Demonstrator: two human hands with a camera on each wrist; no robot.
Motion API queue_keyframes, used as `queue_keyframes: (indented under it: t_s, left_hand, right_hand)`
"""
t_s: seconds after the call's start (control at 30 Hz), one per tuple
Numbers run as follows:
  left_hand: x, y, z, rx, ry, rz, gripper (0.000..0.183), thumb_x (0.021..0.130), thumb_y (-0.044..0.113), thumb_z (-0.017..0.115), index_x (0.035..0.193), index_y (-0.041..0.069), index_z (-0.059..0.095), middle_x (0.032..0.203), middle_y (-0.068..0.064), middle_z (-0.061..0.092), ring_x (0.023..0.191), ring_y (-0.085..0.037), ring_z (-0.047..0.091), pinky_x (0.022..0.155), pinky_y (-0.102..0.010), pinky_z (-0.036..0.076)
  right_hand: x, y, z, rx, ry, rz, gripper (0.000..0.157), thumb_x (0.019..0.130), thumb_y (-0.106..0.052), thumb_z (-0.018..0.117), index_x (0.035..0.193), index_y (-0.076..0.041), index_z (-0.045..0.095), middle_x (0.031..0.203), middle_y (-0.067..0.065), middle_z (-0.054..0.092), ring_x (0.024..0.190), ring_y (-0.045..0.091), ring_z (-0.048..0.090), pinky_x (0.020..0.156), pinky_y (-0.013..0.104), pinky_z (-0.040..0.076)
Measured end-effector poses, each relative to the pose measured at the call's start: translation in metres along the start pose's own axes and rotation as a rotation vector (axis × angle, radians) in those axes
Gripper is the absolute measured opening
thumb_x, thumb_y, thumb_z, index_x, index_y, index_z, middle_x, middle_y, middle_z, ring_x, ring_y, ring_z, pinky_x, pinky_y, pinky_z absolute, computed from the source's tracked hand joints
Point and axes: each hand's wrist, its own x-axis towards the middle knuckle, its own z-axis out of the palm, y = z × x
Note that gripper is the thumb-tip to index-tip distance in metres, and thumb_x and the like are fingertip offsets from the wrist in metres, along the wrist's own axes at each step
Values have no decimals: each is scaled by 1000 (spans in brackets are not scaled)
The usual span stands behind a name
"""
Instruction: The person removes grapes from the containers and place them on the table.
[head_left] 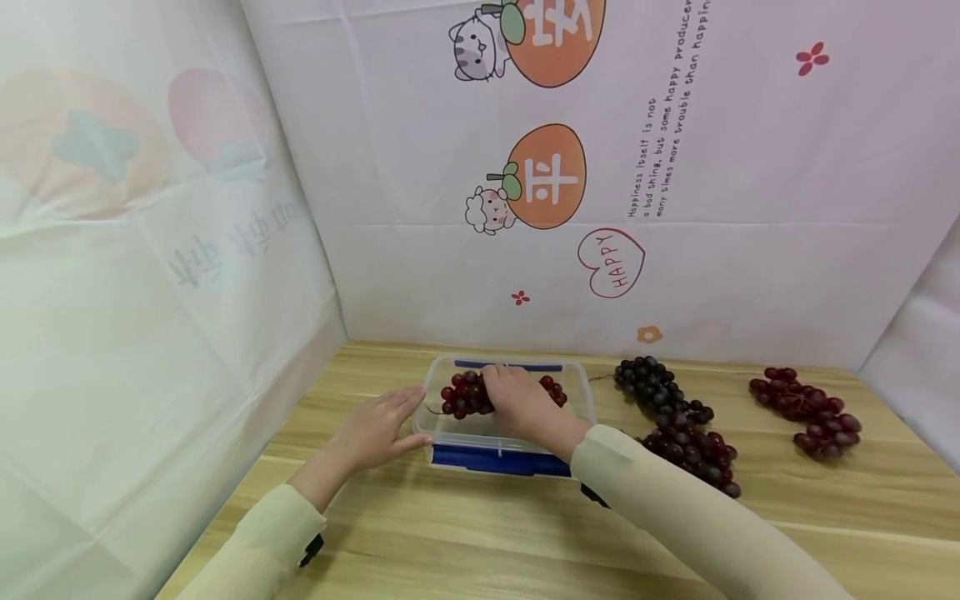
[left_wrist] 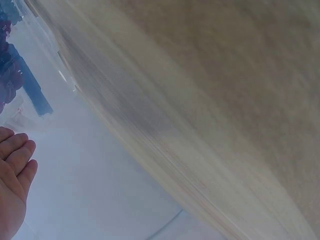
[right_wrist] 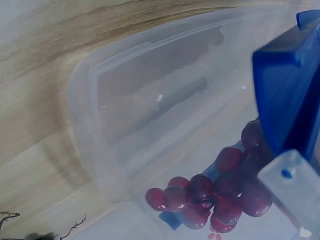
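Observation:
A clear plastic box point(head_left: 472, 438) with blue latches point(head_left: 495, 460) stands on the table. My right hand point(head_left: 522, 406) reaches over it and grips a bunch of red grapes point(head_left: 465, 395); grapes show on both sides of the hand, and a thin stem sticks out at the left. From the right wrist, the same red grapes point(right_wrist: 227, 192) appear beyond the box's clear wall point(right_wrist: 150, 95), while a blue latch point(right_wrist: 285, 90) fills the right side. At the box's left end lies my left hand point(head_left: 378, 429), fingers straight, fingertips right at the rim.
Right of the box lies a bunch of black grapes point(head_left: 648, 385), with dark red grapes point(head_left: 693, 450) just in front of it. Another red bunch point(head_left: 806, 410) lies farther right. A white printed cloth point(head_left: 420, 283) hangs behind the wooden table point(head_left: 420, 533).

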Motion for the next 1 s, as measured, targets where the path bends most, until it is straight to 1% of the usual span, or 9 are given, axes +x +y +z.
queue_keyframes:
  t_s: [0.13, 0.3, 0.4, 0.53, 0.77, 1.0]
  left_hand:
    - [0, 0, 0, 0, 2, 3, 79, 94, 60, 51, 141, -3, 46, 142, -20, 48, 127, -37, 48, 104, -50, 41]
    - [0, 0, 0, -5, 9, 6, 78, 93, 59, 52, 141, -4, 47, 142, -20, 49, 126, -37, 50, 103, -50, 42]
    - [0, 0, 0, -12, 13, 2, 79, 93, 59, 52, 142, -3, 46, 142, -20, 49, 125, -39, 50, 102, -51, 43]
    - [0, -1, 1, -19, 15, -3, 80, 93, 60, 52, 142, -2, 46, 142, -19, 48, 124, -40, 50, 102, -52, 43]
    - [1, -1, 1, -29, 24, 5, 79, 93, 58, 54, 141, -3, 47, 142, -20, 49, 124, -40, 50, 102, -52, 43]
    - [1, 0, -1, -42, -6, -7, 79, 94, 58, 53, 143, -3, 44, 143, -20, 47, 127, -39, 48, 105, -51, 40]
  right_hand:
    - [0, 1, 2, -72, 80, -37, 39, 83, -2, 70, 118, 5, 53, 102, 16, 61, 91, 28, 62, 86, 38, 53]
    - [-1, 2, 4, -143, 273, -98, 33, 85, 2, 65, 115, 8, 54, 99, 18, 62, 90, 30, 63, 85, 40, 54]
    - [-2, 2, 3, -168, 347, -113, 30, 88, 1, 64, 115, 9, 53, 99, 19, 62, 91, 30, 62, 86, 41, 54]
    - [-4, 3, 2, -199, 357, -104, 35, 90, 0, 65, 120, 11, 50, 105, 21, 62, 97, 31, 62, 90, 40, 53]
    - [-6, 7, 4, -278, 357, -104, 41, 89, 5, 64, 126, 11, 47, 113, 21, 62, 105, 30, 62, 97, 39, 50]
    - [-8, 12, 2, -342, 394, -138, 53, 84, 6, 70, 131, 11, 46, 119, 22, 60, 110, 30, 60, 98, 39, 49]
